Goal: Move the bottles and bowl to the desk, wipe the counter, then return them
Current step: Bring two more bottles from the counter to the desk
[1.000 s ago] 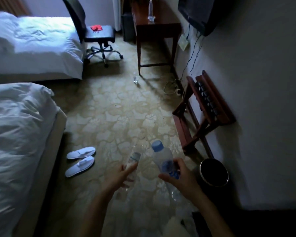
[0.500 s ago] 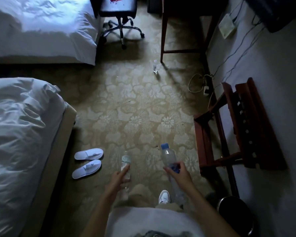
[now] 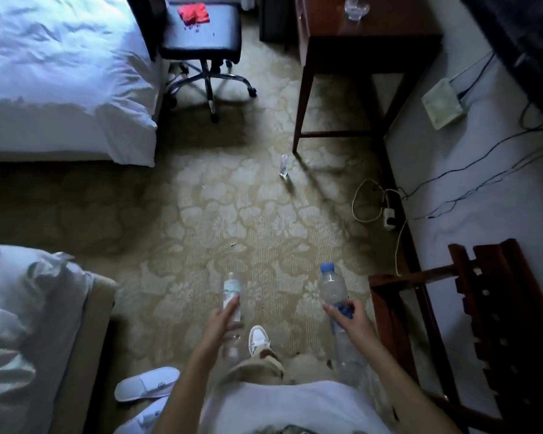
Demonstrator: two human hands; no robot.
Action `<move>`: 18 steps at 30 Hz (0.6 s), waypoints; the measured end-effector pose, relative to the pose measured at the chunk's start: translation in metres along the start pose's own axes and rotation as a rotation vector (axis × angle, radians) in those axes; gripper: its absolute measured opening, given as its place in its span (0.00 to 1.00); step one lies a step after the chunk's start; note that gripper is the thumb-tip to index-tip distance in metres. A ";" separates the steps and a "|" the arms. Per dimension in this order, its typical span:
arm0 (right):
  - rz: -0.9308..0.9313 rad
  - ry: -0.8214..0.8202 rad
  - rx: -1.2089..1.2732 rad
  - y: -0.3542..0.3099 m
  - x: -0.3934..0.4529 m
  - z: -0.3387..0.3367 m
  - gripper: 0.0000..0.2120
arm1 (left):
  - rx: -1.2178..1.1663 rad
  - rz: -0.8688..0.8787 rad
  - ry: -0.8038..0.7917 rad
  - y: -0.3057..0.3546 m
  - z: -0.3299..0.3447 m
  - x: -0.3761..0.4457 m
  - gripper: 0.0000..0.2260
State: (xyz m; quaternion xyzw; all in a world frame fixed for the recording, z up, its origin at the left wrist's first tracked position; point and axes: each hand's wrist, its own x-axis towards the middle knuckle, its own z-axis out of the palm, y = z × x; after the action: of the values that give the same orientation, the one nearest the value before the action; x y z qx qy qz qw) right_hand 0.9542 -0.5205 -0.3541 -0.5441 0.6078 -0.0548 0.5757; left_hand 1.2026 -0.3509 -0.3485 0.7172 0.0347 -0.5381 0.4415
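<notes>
Person mid-carry toward dark wooden worktop [image 3: 373, 36]. Left hand [image 3: 221, 324] clenched round small clear labelled plastic bottle [image 3: 231, 296]; right hand [image 3: 347, 317] clenched round taller blue-capped clear bottle [image 3: 334, 289]. Both upright, likely one per hand to save trips.

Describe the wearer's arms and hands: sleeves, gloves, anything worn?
Both forearms are bare to the frame edge, with no sleeve cuff showing. Left hand and right hand have no gloves; no watch, ring or band is visible, though the light is dim. A white top covers the torso below.
</notes>
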 end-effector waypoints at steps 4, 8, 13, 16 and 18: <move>-0.071 0.044 0.058 -0.112 0.075 0.012 0.27 | 0.064 0.073 -0.027 0.125 -0.007 0.062 0.11; -0.079 0.052 0.103 -0.198 0.161 0.031 0.29 | 0.078 0.055 -0.029 0.214 -0.007 0.143 0.10; -0.050 0.024 0.145 -0.289 0.284 0.058 0.44 | 0.021 -0.027 -0.012 0.305 0.002 0.245 0.13; -0.077 -0.004 0.137 -0.360 0.350 0.063 0.47 | 0.006 -0.003 -0.038 0.391 0.007 0.288 0.13; -0.106 -0.018 0.105 -0.425 0.385 0.060 0.43 | 0.016 0.038 -0.036 0.458 0.009 0.315 0.13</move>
State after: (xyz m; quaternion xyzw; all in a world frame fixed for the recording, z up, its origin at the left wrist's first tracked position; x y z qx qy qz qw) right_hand 1.3523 -0.9362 -0.3258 -0.5451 0.5693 -0.1118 0.6051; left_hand 1.5682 -0.7698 -0.3289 0.7115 0.0091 -0.5426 0.4464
